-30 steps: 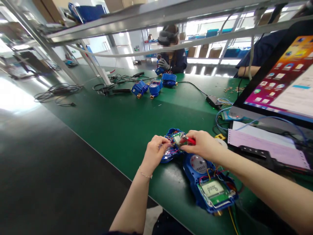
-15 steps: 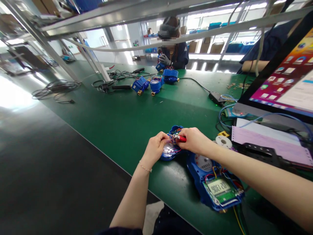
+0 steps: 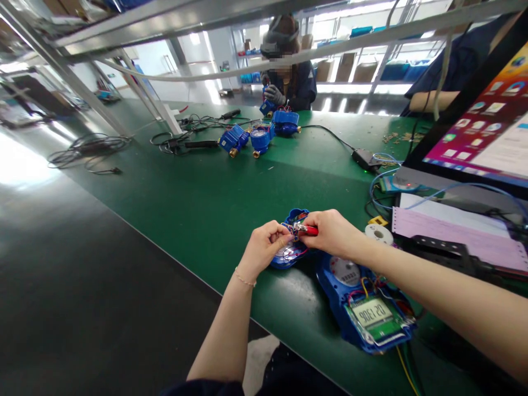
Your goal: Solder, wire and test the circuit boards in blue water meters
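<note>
Close to the near edge of the green table lies an opened blue water meter (image 3: pixel 284 260), with its round clear dial and loose thin wires showing. My left hand (image 3: pixel 264 243) pinches thin wires (image 3: pixel 293 233) over it between thumb and fingers. From the right, my right hand (image 3: pixel 330 234) grips what looks like a red alligator clip (image 3: pixel 310 230), its metal jaws at those wires. Whether the jaws bite a wire is too small to tell. Under my right forearm sits a second open blue meter (image 3: pixel 344 302), its lit display (image 3: pixel 371 312) and coloured wires exposed.
A wire spool (image 3: pixel 378 235), pink paper (image 3: pixel 445 234) and a monitor (image 3: pixel 482 121) stand at right. Several blue meters (image 3: pixel 260 138) and black cables (image 3: pixel 198 144) lie farther back. Across the table a gloved co-worker (image 3: pixel 295 82) handles another meter. A metal shelf frame (image 3: pixel 173 33) crosses above.
The red clip and my right hand have shifted slightly right. My left thumb has moved right, nearer the metal jaws. The view has tilted a little.
</note>
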